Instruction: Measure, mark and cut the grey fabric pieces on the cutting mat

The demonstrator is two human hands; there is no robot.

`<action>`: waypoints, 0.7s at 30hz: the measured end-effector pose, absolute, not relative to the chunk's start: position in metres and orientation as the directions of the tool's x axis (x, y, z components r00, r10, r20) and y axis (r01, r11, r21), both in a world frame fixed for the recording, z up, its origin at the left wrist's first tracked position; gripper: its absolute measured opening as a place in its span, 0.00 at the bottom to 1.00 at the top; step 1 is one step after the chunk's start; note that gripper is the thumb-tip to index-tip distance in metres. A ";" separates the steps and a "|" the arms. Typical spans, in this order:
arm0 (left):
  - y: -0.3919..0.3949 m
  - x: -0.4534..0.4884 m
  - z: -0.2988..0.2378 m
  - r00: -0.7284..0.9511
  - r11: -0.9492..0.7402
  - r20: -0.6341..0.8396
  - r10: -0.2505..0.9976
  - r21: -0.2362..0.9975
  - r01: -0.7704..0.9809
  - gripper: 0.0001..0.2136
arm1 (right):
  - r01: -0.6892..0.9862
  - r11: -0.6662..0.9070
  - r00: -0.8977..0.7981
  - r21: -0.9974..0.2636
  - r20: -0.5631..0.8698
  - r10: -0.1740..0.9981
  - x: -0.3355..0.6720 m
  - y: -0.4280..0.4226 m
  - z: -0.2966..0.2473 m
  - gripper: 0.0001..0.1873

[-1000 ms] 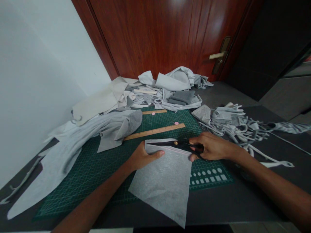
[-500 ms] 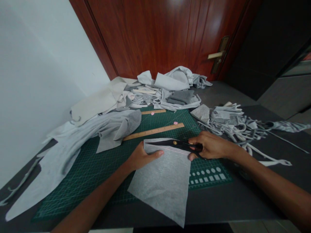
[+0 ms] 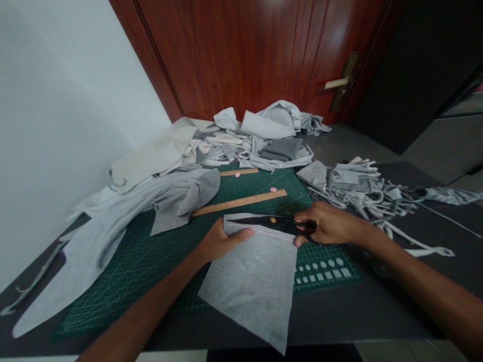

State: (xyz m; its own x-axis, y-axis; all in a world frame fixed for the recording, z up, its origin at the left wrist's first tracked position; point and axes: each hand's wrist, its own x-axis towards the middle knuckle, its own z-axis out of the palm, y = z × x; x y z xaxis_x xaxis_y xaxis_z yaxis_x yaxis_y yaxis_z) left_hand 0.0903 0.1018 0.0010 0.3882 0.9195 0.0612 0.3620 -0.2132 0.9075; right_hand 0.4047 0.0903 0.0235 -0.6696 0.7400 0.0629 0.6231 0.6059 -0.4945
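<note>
Scissors (image 3: 282, 222): black, gold-coloured screw (image 3: 273, 220). Held cloth (image 3: 252, 274): mottled light grey, thin pink lines near upper edge. Mat (image 3: 162, 264): dark green, fine pale grid, white circles and squares. Rulers (image 3: 241, 202): tan. Small discs (image 3: 273, 189): pink. Door (image 3: 241, 55): reddish brown, darker wood grain. Table (image 3: 347, 319): dark grey. Wall (image 3: 75, 95): white, bluish tint.

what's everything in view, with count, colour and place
door: one, red-brown, back
handle: one, brassy, on door
wall: one, white, left
panel: one, black, right
table: one, dark grey, below
floor: one, pale, bottom
mat: one, green, on table
rulers: two, tan, on mat
bits: two, pink, by rulers
fabric: many, grey and cream, back and left
scraps: many, grey and white, right
cloth: one, grey, over mat's near edge
scissors: one pair, black, near cloth's far edge
left grip: one, bare, on cloth's far-left corner
right grip: one, bare, holding scissors' handles
</note>
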 end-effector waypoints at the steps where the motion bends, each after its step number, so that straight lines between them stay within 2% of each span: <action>1: 0.102 0.090 0.001 0.389 -0.203 0.050 0.920 0.909 0.364 0.22 | 0.620 0.606 -0.672 -0.498 0.063 0.738 0.405 0.090 0.024 0.22; 10: 0.103 0.089 -0.003 0.401 -0.239 0.073 0.913 0.892 0.383 0.21 | 0.630 0.594 -0.680 -0.500 0.015 0.733 0.405 0.090 0.019 0.23; 16: 0.104 0.092 0.005 0.522 -0.223 -0.030 0.852 0.883 0.414 0.15 | 0.649 0.574 -0.671 -0.500 -0.020 0.741 0.397 0.085 0.025 0.20; 21: 0.103 0.092 0.009 0.561 -0.264 -0.023 0.827 0.866 0.425 0.14 | 0.632 0.571 -0.683 -0.524 -0.028 0.730 0.391 0.084 0.026 0.21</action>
